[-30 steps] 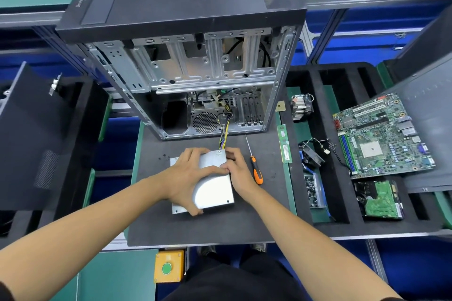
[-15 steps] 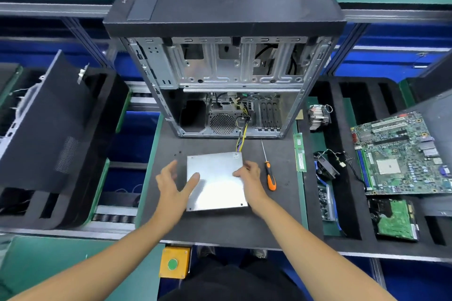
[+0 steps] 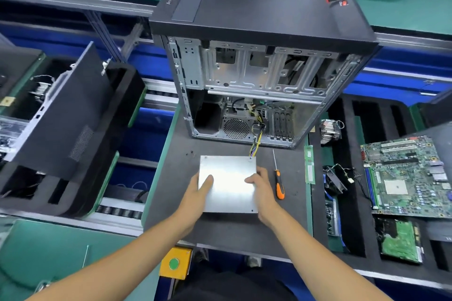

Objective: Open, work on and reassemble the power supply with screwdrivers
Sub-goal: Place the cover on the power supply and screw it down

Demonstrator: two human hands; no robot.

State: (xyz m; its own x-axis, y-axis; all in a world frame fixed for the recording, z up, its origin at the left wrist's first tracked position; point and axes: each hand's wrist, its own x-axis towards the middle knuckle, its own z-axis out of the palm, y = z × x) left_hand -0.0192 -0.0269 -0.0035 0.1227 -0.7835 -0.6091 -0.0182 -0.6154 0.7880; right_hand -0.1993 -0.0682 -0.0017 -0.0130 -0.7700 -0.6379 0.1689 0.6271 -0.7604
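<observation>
Centrally, a flat silver power supply (image 3: 228, 184) lies on the dark mat (image 3: 220, 230) of the counter, just in front of an open computer case (image 3: 259, 66) that stands upright. A bundle of yellow and black wires (image 3: 255, 144) runs from the far right corner of the power supply into the case.

Left hand (image 3: 197, 193): at the left edge of the power supply, thumb lying on the top face, the other fingers out of sight past the edge. It grips that side.

Right hand (image 3: 260, 188): at the right edge, thumb on the top face, fingers curled down over the side. Both hands hold the unit between them; it sits flat, not tilted.

Screwdriver (image 3: 278, 179) with orange and black handle lies on the mat just right of the right hand, shaft pointing toward the case, touched by neither hand.

Right of the mat: a green memory stick (image 3: 309, 165) along the edge, a black foam tray (image 3: 347, 225) with a small fan (image 3: 335, 182), a heat sink (image 3: 330, 131), a motherboard (image 3: 406, 176) and a smaller green board (image 3: 400, 242).

Left: a black side panel (image 3: 61, 120) leans in another foam tray. A yellow box with a green button (image 3: 174, 264) hangs under the near edge of the counter.
</observation>
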